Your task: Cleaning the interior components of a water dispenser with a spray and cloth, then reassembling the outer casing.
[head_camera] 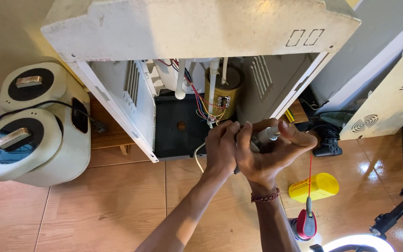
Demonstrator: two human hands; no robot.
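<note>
An opened white appliance cabinet [117,93] stands on the tiled floor with its back panel off. Inside are a brass-coloured cylindrical tank [223,95], white tubes [180,79] and a bundle of coloured wires [201,105]. My left hand [221,147] and my right hand [267,151] are pressed together just in front of the open cabinet. Between them they grip a small whitish cylindrical part [267,134] with a wire end. A white cable [197,156] runs from under my left hand.
A white twin-lidded appliance [29,126] with a black cord sits at left. On the floor to the right lie a yellow tool [314,187], a red probe with red lead [307,223], and a black game controller [328,145]. A detached white vented panel [388,100] leans at right.
</note>
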